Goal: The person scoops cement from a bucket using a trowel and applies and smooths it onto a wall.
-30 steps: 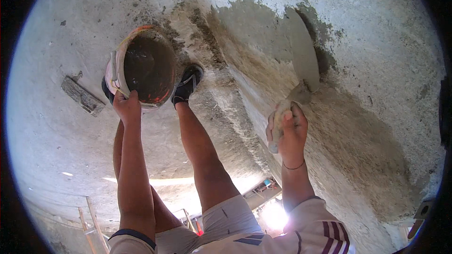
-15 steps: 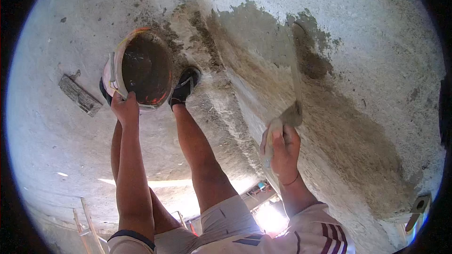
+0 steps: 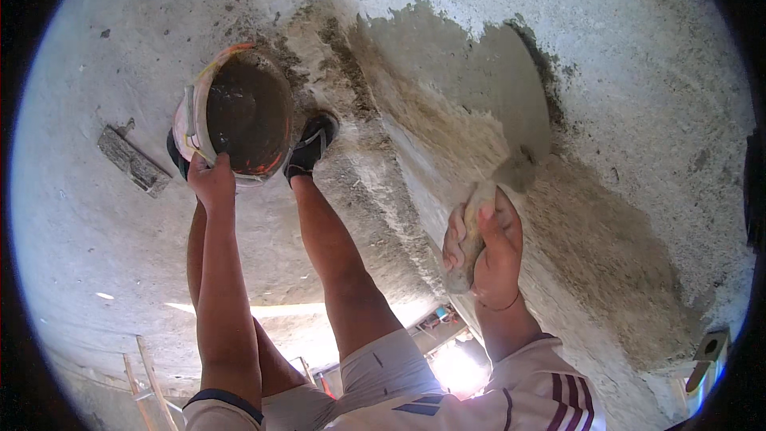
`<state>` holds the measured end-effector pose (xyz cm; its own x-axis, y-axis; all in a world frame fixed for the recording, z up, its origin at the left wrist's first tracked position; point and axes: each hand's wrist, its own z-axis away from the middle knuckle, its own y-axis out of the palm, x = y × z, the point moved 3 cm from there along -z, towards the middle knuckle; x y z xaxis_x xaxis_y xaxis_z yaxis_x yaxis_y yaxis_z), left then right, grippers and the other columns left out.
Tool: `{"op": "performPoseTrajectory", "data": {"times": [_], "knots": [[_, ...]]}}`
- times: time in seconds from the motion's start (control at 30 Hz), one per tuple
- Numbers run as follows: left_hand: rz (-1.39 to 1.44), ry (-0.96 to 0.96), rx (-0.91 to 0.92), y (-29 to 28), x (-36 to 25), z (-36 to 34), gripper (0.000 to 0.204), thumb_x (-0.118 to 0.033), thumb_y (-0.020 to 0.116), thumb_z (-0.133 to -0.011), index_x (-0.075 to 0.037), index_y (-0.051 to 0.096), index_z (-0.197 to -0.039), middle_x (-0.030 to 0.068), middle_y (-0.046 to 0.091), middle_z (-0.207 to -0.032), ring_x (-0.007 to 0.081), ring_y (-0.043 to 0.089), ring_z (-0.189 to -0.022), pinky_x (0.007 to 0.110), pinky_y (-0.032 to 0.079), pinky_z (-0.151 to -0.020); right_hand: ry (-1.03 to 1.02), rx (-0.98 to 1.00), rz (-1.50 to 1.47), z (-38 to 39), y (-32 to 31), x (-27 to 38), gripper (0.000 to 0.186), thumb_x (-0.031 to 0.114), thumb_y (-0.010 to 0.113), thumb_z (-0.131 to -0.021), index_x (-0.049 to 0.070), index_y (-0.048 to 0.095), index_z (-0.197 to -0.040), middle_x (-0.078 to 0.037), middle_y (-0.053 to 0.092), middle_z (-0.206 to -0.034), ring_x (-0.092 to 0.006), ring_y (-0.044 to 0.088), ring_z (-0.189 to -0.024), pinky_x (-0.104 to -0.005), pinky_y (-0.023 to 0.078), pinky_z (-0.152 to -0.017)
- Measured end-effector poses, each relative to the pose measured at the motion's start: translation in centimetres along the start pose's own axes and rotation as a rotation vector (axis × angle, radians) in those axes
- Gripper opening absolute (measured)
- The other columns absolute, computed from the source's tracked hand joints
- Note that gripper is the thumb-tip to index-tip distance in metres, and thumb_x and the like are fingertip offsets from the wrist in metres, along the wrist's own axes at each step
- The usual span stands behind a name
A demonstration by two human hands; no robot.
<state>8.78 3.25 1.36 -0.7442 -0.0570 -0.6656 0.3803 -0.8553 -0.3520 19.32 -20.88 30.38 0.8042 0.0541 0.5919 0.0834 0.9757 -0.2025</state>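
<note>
My left hand [image 3: 212, 183] is closed on the near rim of a round bucket [image 3: 197, 96], thumb over the edge. Dark wet mortar [image 3: 247, 112] lies inside it. On the right, my right hand [image 3: 496, 243] is wrapped round the handle of a mortar-caked trowel [image 3: 515, 173]. Its blade lies against the wall, so grey that I cannot tell it clearly from the mortar around it. A wet mortar patch [image 3: 439, 52] with a ragged upper edge spreads across the wall to the blade's left.
A dirty flat rectangular piece [image 3: 132, 161] lies on the concrete floor left of the bucket. My sandalled foot [image 3: 313, 144] stands between bucket and wall [image 3: 638, 96]. Wooden poles [image 3: 148, 375] lean at lower left. A metal piece with a hole [image 3: 710, 347] is at the lower right.
My right hand has turned the trowel and moved slightly right. The blade, earlier nearly edge-on, now lies flatter, with its edge farther right over the damp wall. My left hand and the bucket stay put.
</note>
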Motion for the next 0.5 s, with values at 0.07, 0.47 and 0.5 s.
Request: {"op": "performPoseTrajectory", "data": {"times": [0.07,0.47,0.5], "knots": [[-0.010,0.002,-0.002,0.0,0.0,-0.1,0.024,-0.003,0.056,-0.073,0.004,0.061,-0.096,0.0077,0.065,-0.089,0.0155,0.060,-0.082,0.028,0.046,-0.076,-0.277,0.059,-0.014,1.0,-0.7,-0.4,0.029,0.028,0.057,-0.090,0.002,0.045,-0.096,-0.007,0.048,-0.067,-0.0122,0.047,-0.049,-0.0262,0.042,-0.043],[-0.004,0.028,-0.021,-0.4,0.6,-0.6,0.027,-0.004,0.056,-0.072,0.005,0.061,-0.097,0.0092,0.065,-0.089,0.0166,0.060,-0.081,0.029,0.046,-0.076,-0.172,0.035,0.173,-0.3,-0.8,-2.1,0.030,0.029,0.051,-0.093,0.001,0.043,-0.100,-0.011,0.049,-0.071,-0.0154,0.048,-0.049,-0.0262,0.041,-0.041],[-0.013,0.028,-0.015,-0.4,0.8,-0.6,0.026,-0.004,0.056,-0.072,0.006,0.061,-0.096,0.0089,0.065,-0.088,0.0166,0.060,-0.081,0.029,0.046,-0.076,-0.113,0.001,0.113,-0.5,-0.9,-2.5,0.031,0.030,0.051,-0.093,0.001,0.044,-0.099,-0.011,0.049,-0.071,-0.0152,0.047,-0.048,-0.0259,0.041,-0.041]]}}
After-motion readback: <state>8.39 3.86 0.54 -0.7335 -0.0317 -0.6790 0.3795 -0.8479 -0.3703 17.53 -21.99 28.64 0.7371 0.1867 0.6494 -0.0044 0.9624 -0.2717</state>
